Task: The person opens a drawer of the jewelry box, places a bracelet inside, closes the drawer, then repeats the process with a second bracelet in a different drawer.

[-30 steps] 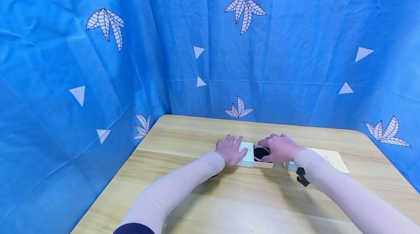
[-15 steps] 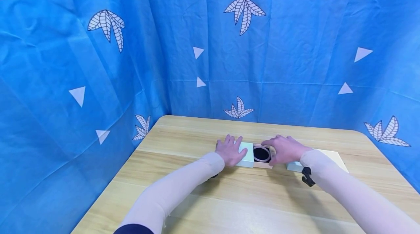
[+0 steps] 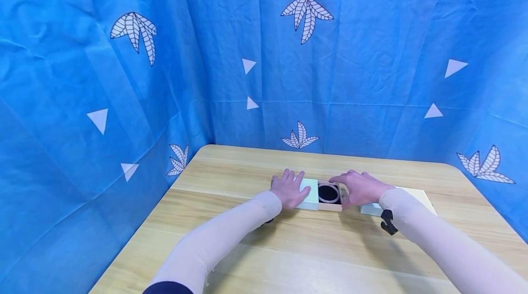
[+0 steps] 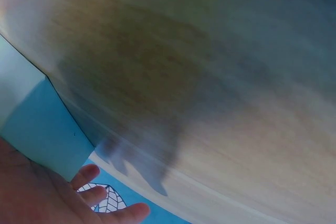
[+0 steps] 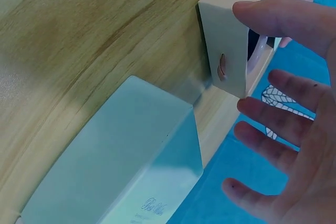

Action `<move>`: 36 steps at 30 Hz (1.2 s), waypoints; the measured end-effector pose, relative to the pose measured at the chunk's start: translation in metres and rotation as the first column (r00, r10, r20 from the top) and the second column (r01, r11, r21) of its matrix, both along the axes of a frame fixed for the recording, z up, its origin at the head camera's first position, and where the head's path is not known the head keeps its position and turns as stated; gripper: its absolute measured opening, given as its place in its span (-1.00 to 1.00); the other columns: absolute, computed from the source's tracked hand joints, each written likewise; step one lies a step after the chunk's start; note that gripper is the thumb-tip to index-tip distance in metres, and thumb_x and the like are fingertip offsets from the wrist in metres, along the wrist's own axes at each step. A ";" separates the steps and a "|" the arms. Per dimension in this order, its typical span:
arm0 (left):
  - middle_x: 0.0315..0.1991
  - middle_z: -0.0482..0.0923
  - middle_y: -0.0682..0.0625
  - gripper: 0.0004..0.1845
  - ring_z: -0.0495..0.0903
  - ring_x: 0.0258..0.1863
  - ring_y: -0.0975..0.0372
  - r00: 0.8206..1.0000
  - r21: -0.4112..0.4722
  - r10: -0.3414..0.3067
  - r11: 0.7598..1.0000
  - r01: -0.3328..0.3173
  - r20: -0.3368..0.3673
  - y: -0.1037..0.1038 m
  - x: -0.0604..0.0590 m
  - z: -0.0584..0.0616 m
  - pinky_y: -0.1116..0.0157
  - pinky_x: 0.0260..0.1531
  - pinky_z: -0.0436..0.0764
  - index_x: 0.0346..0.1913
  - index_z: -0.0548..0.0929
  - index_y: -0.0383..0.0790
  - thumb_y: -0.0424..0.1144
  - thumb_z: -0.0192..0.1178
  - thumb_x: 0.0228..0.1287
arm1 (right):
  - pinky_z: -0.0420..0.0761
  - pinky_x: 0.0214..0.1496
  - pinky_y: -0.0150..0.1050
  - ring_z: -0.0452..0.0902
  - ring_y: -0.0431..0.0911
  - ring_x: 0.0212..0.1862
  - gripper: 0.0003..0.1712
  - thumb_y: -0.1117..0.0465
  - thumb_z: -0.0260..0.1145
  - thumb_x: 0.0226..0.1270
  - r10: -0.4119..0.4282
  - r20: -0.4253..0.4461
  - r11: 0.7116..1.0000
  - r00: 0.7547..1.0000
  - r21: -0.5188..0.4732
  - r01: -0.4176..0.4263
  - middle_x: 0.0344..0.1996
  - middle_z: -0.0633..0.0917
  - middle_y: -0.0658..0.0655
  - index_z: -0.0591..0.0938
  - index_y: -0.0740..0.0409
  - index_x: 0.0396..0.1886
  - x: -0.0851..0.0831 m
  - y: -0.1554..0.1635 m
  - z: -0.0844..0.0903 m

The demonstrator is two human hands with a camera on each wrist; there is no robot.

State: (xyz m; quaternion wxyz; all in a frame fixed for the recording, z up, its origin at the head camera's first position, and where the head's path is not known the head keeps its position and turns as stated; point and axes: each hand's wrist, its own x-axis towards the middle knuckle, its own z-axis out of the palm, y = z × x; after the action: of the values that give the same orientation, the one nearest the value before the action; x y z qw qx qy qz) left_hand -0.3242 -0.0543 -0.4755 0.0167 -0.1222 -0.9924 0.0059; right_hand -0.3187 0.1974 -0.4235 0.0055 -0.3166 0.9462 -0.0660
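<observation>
A pale teal box sleeve (image 3: 311,194) lies on the wooden table (image 3: 288,248), and my left hand (image 3: 290,187) presses flat on it with straight fingers. A cream drawer (image 3: 330,203) sticks out of the sleeve's right end; a ring-shaped bangle (image 3: 328,193) sits in its black lining. My right hand (image 3: 358,187) is at the drawer's right end, fingers spread and straight. In the right wrist view the thumb (image 5: 278,17) touches the drawer (image 5: 226,45) above its small pull tab (image 5: 222,66). The left wrist view shows the teal sleeve (image 4: 31,124) beside my left hand (image 4: 79,203).
A second pale teal box (image 3: 370,209) lies under my right wrist, shown with script lettering in the right wrist view (image 5: 121,166). A white card (image 3: 422,198) lies to its right. Blue patterned cloth (image 3: 371,56) walls in the table at the back and both sides.
My right hand has drawn back to the right, off the drawer's top, uncovering the bangle. The left hand and the sleeve have stayed put.
</observation>
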 end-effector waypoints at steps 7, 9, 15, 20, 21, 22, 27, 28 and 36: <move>0.57 0.14 -0.05 -0.22 0.02 0.60 0.04 1.000 0.014 0.000 1.000 0.000 0.002 -0.001 0.001 0.001 -0.22 0.41 0.20 0.63 -0.03 0.16 0.39 -0.51 0.47 | 0.31 0.25 0.49 0.46 0.16 0.28 -0.02 -0.01 0.66 -0.19 -0.007 -0.001 1.000 1.000 0.006 0.007 0.22 0.65 0.11 0.54 -0.06 0.37 0.000 0.001 0.000; 0.58 0.12 -0.04 -0.22 0.01 0.60 0.04 1.000 0.011 0.000 1.000 0.000 0.006 -0.001 0.001 0.001 -0.22 0.42 0.19 0.64 -0.04 0.16 0.39 -0.51 0.47 | 0.32 0.22 0.49 0.46 0.16 0.27 -0.01 -0.02 0.66 -0.20 -0.001 -0.007 1.000 1.000 0.003 0.001 0.21 0.66 0.11 0.54 -0.05 0.37 -0.001 0.001 -0.001; 0.57 0.15 -0.04 -0.22 0.03 0.59 0.05 1.000 -0.003 -0.001 1.000 0.001 0.003 0.000 0.001 0.002 -0.21 0.39 0.25 0.63 -0.03 0.17 0.39 -0.50 0.47 | 0.35 0.19 0.48 0.47 0.15 0.26 0.01 -0.06 0.66 -0.20 0.009 -0.019 1.000 1.000 -0.001 -0.009 0.21 0.66 0.10 0.53 -0.04 0.38 -0.001 0.002 -0.002; 0.58 0.13 -0.05 -0.23 0.02 0.60 0.04 1.000 0.006 -0.003 1.000 0.003 0.008 -0.001 0.001 0.001 -0.22 0.39 0.23 0.64 -0.04 0.16 0.38 -0.49 0.48 | 0.37 0.20 0.43 0.47 0.13 0.26 -0.02 -0.05 0.64 -0.15 0.005 -0.014 1.000 1.000 0.000 -0.005 0.22 0.66 0.09 0.53 -0.05 0.39 -0.001 0.002 -0.001; 0.58 0.12 -0.05 -0.23 0.02 0.60 0.03 1.000 0.009 -0.003 1.000 0.003 0.007 -0.001 0.001 0.001 -0.23 0.40 0.22 0.64 -0.03 0.16 0.37 -0.49 0.48 | 0.38 0.20 0.42 0.47 0.12 0.26 -0.02 -0.05 0.63 -0.15 0.005 -0.014 1.000 1.000 0.001 -0.005 0.21 0.66 0.08 0.52 -0.05 0.39 -0.001 0.002 -0.002; 0.58 0.13 -0.05 -0.23 0.02 0.60 0.03 1.000 0.011 -0.003 1.000 0.003 0.004 -0.001 0.001 0.001 -0.23 0.40 0.22 0.63 -0.03 0.16 0.37 -0.49 0.48 | 0.39 0.20 0.40 0.47 0.12 0.26 -0.03 -0.05 0.63 -0.14 0.006 -0.016 1.000 1.000 0.002 -0.006 0.21 0.66 0.08 0.52 -0.05 0.39 -0.001 0.002 -0.002; 0.59 0.11 -0.05 -0.22 0.01 0.60 0.03 1.000 0.010 -0.001 1.000 0.001 0.004 -0.001 0.001 0.000 -0.23 0.41 0.20 0.64 -0.03 0.15 0.38 -0.50 0.47 | 0.42 0.18 0.36 0.48 0.09 0.24 -0.02 -0.06 0.63 -0.13 0.010 -0.020 1.000 1.000 -0.004 -0.010 0.21 0.67 0.06 0.51 -0.06 0.40 -0.001 0.000 -0.001; 0.59 0.11 -0.05 -0.22 0.00 0.61 0.04 1.000 0.006 -0.001 1.000 0.001 0.006 -0.001 0.001 0.001 -0.22 0.41 0.20 0.64 -0.04 0.16 0.38 -0.51 0.47 | 0.42 0.18 0.35 0.48 0.09 0.24 -0.02 -0.06 0.63 -0.14 0.009 -0.018 1.000 1.000 -0.008 -0.009 0.21 0.67 0.06 0.51 -0.07 0.40 0.000 0.000 -0.001; 0.57 0.14 -0.06 -0.23 0.03 0.60 0.03 1.000 0.021 -0.016 1.000 0.016 -0.006 -0.001 0.004 0.004 -0.23 0.40 0.22 0.63 -0.01 0.13 0.36 -0.49 0.48 | 0.43 0.18 0.35 0.48 0.07 0.22 -0.02 -0.06 0.63 -0.14 0.011 -0.017 1.000 1.000 -0.019 -0.011 0.20 0.67 0.04 0.52 -0.06 0.40 0.001 -0.004 0.000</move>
State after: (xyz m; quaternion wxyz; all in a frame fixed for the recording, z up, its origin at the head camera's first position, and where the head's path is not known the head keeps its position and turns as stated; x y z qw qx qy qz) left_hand -0.3203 -0.0553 -0.4716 0.0209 -0.1301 -0.9913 -0.0043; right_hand -0.3174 0.1936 -0.4239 -0.0053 -0.3223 0.9438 -0.0723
